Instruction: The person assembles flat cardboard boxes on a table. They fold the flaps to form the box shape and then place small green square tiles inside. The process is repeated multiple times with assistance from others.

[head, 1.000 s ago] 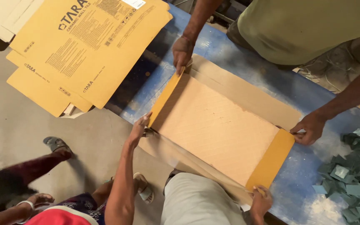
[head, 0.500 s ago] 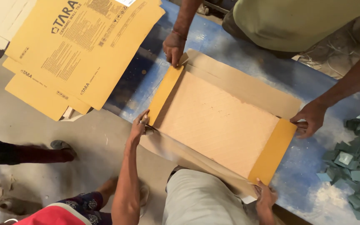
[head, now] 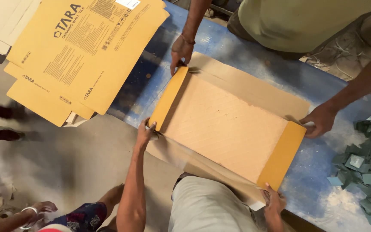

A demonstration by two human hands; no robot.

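Flat carton blank [head: 226, 129] lies mid-desk [head: 237, 47]. Left hand [head: 144, 134] pinches flap corner at 9 o'clock; right hand [head: 273, 199] pinches edge at 5. Co-worker's hands [head: 181, 50] hold far corners. Advice: lift flaps evenly, creases aligned.

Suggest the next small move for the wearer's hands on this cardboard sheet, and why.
Probably lift the near long flap upright. The left hand and right hand grip its corners, both yellow end flaps already stand raised, and a co-worker's hands steady the far corners.
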